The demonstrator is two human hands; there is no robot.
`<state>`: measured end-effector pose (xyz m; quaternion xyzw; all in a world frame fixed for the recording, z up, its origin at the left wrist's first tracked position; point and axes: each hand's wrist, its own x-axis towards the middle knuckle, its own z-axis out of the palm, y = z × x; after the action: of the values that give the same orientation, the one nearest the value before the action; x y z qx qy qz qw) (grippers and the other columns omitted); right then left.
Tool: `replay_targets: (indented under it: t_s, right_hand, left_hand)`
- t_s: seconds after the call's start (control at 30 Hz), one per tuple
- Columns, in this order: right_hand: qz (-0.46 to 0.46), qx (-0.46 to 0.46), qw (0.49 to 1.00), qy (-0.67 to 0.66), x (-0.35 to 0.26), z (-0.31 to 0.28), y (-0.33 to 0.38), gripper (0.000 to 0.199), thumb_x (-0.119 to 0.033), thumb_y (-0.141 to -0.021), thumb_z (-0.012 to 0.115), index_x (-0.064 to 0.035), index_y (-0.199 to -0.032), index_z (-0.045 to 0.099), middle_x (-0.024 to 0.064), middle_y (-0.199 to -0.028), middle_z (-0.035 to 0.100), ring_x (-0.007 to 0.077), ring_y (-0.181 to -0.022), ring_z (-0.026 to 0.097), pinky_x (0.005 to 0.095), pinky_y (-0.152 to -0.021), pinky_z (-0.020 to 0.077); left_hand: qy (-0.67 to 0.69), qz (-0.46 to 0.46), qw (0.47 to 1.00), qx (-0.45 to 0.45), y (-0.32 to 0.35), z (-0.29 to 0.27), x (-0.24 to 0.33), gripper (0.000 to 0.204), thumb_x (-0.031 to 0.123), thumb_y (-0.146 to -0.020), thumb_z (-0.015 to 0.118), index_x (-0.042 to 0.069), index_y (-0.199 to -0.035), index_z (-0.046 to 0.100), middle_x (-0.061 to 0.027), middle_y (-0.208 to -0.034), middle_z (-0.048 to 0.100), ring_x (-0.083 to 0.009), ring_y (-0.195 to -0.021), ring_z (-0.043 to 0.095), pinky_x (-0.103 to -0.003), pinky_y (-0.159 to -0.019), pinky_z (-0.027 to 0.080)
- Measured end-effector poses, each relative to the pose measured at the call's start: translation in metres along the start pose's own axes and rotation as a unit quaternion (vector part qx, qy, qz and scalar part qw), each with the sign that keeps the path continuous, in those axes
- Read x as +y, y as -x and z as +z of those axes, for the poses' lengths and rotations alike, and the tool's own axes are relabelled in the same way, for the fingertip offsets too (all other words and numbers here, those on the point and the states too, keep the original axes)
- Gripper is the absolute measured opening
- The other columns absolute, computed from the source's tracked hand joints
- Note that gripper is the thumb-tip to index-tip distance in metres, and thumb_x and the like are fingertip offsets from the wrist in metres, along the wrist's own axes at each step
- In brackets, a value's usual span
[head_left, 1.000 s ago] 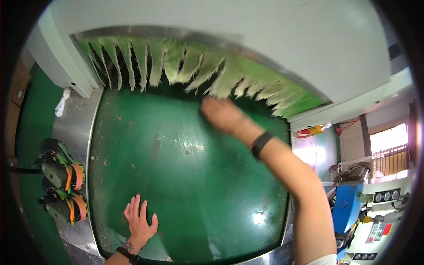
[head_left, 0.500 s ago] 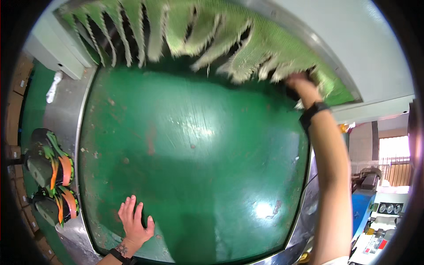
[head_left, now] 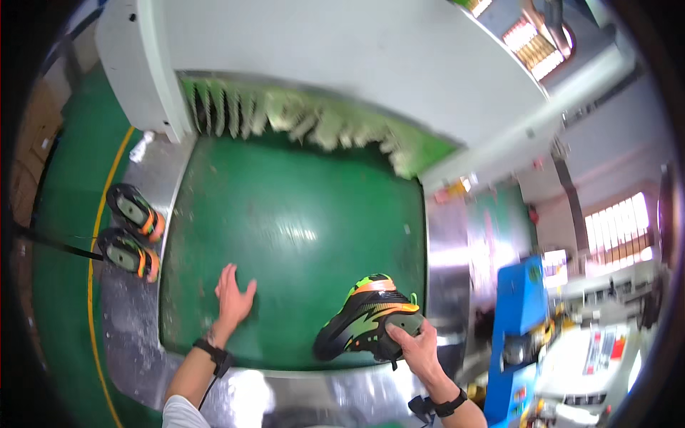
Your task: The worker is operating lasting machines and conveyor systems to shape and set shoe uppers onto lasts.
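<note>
In my right hand [head_left: 419, 351] is a black sneaker upper [head_left: 362, 322] with green and orange trim, gripped at its heel end by the grey-green shoe last [head_left: 405, 324] inside it. It is above the near right part of the green conveyor belt [head_left: 285, 200], sole hidden. My left hand [head_left: 235, 298] is over the left side of the belt, fingers apart and holding nothing. Two similar shoes on lasts, an upper one [head_left: 135, 210] and a lower one [head_left: 128, 253], lie on the metal ledge to the left.
A frayed green strip curtain [head_left: 321, 121] hangs across the opening of the pale machine housing [head_left: 342, 46] at the far end. Metal edging [head_left: 314, 399] frames the belt. A blue machine [head_left: 515, 307] stands at the right; a white cloth-like scrap [head_left: 141, 146] lies far left.
My right hand has come back from the curtain and now holds a shoe near me. The view has shifted, so the housing and room show more. My left hand stays open over the belt.
</note>
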<state>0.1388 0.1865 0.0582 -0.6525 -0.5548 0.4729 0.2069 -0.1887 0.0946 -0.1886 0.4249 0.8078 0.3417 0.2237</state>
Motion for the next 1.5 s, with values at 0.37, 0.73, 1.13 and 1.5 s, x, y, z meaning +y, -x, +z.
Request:
replay_targets:
  t_s: [0.37,0.73,1.13,1.5]
  right_hand:
    - [-0.608,-0.027,0.730,0.312,-0.009,-0.128,0.216,0.045,-0.011,-0.073,0.065,-0.0081,-0.117,0.058,0.0120,-0.126,0.056,0.0274,-0.110,0.059,0.0390,-0.099,0.0447]
    - [-0.212,-0.046,0.925,-0.313,0.134,-0.169,0.366,0.084,-0.027,-0.084,0.071,-0.0012,-0.146,0.019,0.0230,-0.131,0.049,0.0316,-0.126,0.047,0.0394,-0.105,0.0390]
    - [-0.141,0.101,0.931,-0.321,0.234,-0.226,0.396,0.066,-0.005,-0.071,0.075,0.0018,-0.128,0.041,0.0106,-0.118,0.055,0.0181,-0.108,0.054,0.0336,-0.098,0.0418]
    - [-0.145,0.243,0.916,-0.283,0.185,-0.228,0.360,0.062,0.000,-0.066,0.071,0.0030,-0.122,0.044,0.0100,-0.108,0.057,0.0174,-0.099,0.057,0.0340,-0.091,0.0449]
  left_hand:
    - [0.569,-0.285,0.540,-0.551,0.203,-0.054,0.262,0.060,0.041,-0.089,0.049,-0.002,-0.130,0.048,-0.0219,-0.121,0.059,-0.0307,-0.105,0.062,-0.044,-0.091,0.053]
    - [0.624,-0.089,0.549,-0.548,0.355,0.004,0.345,0.076,0.046,-0.076,0.061,-0.001,-0.134,0.045,-0.0188,-0.129,0.053,-0.0320,-0.106,0.059,-0.043,-0.086,0.054]
    - [0.448,-0.020,0.650,-0.613,0.419,0.049,0.394,0.070,0.021,-0.078,0.071,-0.001,-0.136,0.040,-0.0136,-0.128,0.055,-0.0251,-0.113,0.058,-0.040,-0.094,0.050]
    - [0.523,-0.014,0.602,-0.603,0.373,0.079,0.436,0.082,0.015,-0.077,0.070,0.003,-0.145,0.026,-0.0113,-0.138,0.044,-0.0225,-0.120,0.051,-0.040,-0.102,0.044]
